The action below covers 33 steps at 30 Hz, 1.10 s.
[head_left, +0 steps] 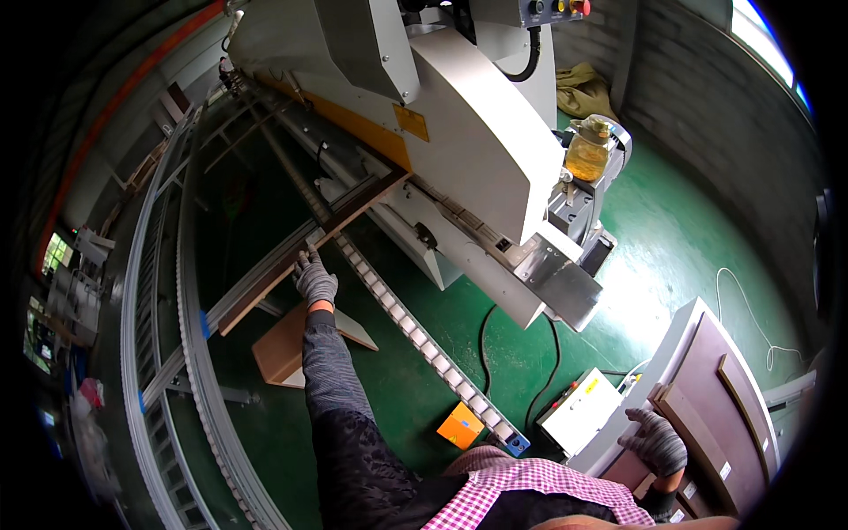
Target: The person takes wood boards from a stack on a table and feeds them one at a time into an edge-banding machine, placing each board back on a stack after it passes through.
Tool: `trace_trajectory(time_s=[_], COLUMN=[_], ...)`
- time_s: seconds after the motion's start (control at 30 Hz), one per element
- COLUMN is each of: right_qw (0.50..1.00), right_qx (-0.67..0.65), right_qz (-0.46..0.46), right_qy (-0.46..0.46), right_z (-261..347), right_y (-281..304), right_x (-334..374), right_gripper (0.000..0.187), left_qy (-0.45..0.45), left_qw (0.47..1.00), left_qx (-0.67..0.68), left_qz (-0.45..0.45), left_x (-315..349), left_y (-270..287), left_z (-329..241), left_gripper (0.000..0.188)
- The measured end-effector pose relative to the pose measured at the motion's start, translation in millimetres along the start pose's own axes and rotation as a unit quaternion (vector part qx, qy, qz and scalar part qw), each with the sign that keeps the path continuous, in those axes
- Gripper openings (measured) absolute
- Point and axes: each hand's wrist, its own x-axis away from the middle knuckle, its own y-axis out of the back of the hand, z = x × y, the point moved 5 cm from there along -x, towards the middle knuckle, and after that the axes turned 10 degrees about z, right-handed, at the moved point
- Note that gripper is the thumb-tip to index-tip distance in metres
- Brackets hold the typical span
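My left hand (314,278), in a grey knit glove, reaches forward with its fingers stretched out. Its fingertips rest on a long brown strip of board (274,288) that runs from the left rail toward the large white machine (481,115). The strip's far end meets the machine's edge. My right hand (658,443), gloved the same way, hangs over a stack of brown panels (698,424) at the lower right. Its fingers are apart and a little bent, with nothing seen in them.
A roller track (402,318) crosses in front of me, with an orange box (460,426) beside its near end. Metal rails (190,353) run along the left. A white electrical box (583,409) and black cables (484,349) lie on the green floor. A jar of yellow liquid (587,155) stands behind.
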Motion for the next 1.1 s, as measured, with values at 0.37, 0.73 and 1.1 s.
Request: trace_trajectory(time_s=[0.37, 0.73, 1.1], right_qw=[0.997, 0.986, 0.829], right_qx=[0.036, 0.063, 0.064], right_qz=[0.070, 0.097, -0.216], right_qy=[0.008, 0.118, 0.512], right_z=[-2.5, 2.7, 40.2], right_y=[-31.6, -42.1, -43.0], right_x=[0.7, -1.8, 54.5], right_gripper=[0.064, 0.061, 0.076], left_qy=[-0.006, -0.283, -0.295], left_qw=[0.991, 0.898, 0.945], left_qx=[-0.040, 0.282, 0.022], left_qz=[0.128, 0.185, 0.139], left_x=[-30.5, 155.5, 430.0], left_y=[-20.2, -57.0, 78.0], left_z=[-11.6, 30.2, 1.6], left_gripper=[0.108, 0.068, 0.073])
